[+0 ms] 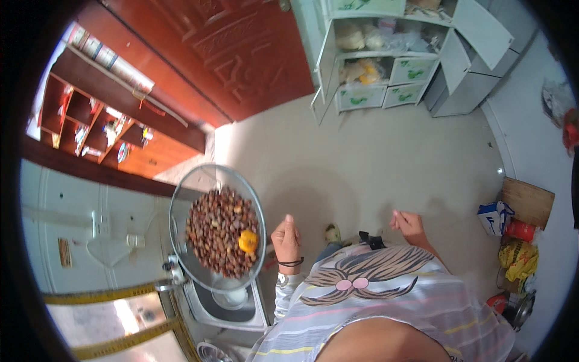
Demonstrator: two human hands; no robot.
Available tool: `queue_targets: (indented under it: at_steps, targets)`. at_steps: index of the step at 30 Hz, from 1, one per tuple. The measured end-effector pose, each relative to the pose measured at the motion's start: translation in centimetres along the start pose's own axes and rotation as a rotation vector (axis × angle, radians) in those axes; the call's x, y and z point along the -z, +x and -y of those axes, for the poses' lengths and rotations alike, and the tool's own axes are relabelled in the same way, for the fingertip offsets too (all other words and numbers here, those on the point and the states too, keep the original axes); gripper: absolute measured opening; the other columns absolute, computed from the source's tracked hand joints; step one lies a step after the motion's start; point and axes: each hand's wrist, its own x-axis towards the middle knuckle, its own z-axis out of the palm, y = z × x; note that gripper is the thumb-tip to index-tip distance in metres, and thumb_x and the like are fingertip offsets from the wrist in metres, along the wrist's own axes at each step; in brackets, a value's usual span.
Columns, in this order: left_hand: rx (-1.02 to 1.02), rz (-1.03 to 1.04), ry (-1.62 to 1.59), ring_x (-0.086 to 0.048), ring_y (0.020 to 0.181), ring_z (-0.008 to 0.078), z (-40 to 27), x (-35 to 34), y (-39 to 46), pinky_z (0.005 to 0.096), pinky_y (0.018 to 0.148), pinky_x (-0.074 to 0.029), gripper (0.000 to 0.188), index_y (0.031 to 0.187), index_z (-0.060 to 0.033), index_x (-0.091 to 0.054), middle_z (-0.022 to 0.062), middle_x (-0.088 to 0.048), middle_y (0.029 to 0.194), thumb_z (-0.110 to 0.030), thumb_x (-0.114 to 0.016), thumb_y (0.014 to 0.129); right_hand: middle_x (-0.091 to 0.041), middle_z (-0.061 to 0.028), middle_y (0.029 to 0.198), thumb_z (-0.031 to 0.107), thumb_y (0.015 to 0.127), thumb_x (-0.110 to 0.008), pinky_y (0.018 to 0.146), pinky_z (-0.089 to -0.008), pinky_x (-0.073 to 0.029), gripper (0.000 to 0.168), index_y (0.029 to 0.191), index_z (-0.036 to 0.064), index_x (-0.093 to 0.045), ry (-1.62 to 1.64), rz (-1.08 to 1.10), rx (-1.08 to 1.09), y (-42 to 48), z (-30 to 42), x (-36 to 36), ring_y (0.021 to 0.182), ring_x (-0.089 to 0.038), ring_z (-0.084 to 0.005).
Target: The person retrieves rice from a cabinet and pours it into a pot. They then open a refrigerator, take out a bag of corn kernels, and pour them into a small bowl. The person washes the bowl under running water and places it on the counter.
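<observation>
My left hand is held before my body with its fingers curled in and its thumb uppermost. Nothing shows in it, and a dark band circles its wrist. Just left of it is a large, wide-rimmed round bowl, apparently see-through. Many small reddish-brown pieces, like nuts or dried fruit, fill its middle. On top of them, by the right side, lies a yellow lobed item, perhaps a pepper or small squash. Off to the right, my right hand hangs half closed above the floor, with nothing visible in it.
Under the bowl's edge is a metal sink with a tap. Ahead stands a white cabinet with several doors ajar, beside a reddish-brown door. Bags and a cardboard piece line the right wall.
</observation>
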Motion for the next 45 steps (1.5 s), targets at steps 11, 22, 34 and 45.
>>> queue_targets:
  at_steps: [11, 22, 34, 45]
  targets:
    - [-0.063, 0.358, -0.009, -0.035, 0.039, 0.0063, 2.8, -9.8, 12.0, 0.021, 0.036, -0.024, 0.029, 0.091, -0.0032, -0.053, 0.0006, -0.044, 0.053, -0.029, -0.042, 0.098, -0.064, -0.0071, 0.073, 0.016, 0.091, -0.052, 0.06, -0.0247, -0.05, 0.023, 0.082, -0.002, -0.063, 0.262, -0.242, -0.191, 0.5, -3.1, 1.6, 0.066, -0.06, -0.0112]
    - [-0.509, -0.018, 0.385, -0.039, 0.124, 0.0308, 2.9, -24.4, 28.4, 0.0365, 0.092, -0.043, 0.072, 0.14, 0.0005, -0.022, 0.0227, -0.024, 0.142, -0.021, -0.063, 0.085, -0.063, -0.0065, 0.067, 0.013, 0.087, -0.058, 0.057, -0.024, -0.048, 0.017, 0.083, -0.003, -0.064, 0.161, -0.521, -0.146, 8.0, -5.4, 19.6, 0.06, -0.058, -0.0102]
    - [-0.375, -0.185, 0.534, -0.056, 0.103, 0.024, 2.2, -31.3, 48.1, 0.032, 0.091, -0.042, 0.063, 0.127, 0.0101, -0.042, 0.0195, -0.056, 0.117, -0.04, -0.051, 0.091, -0.064, -0.0067, 0.075, 0.025, 0.095, -0.046, 0.06, -0.025, -0.047, 0.033, 0.087, -0.002, -0.063, 0.215, -0.652, -0.073, 21.0, -4.6, 32.2, 0.064, -0.058, -0.0106]
    - [-0.447, 0.306, 0.469, -0.054, 0.108, 0.0215, 2.9, -48.5, 45.9, 0.0323, 0.092, -0.041, 0.042, 0.118, 0.0001, -0.056, 0.0126, -0.06, 0.113, -0.034, -0.048, 0.094, -0.044, -0.0176, 0.132, 0.038, 0.095, -0.044, 0.102, -0.0331, -0.031, 0.054, 0.133, -0.001, -0.04, -0.042, -0.923, -0.065, 41.7, -3.2, 42.6, 0.123, -0.042, -0.0249]
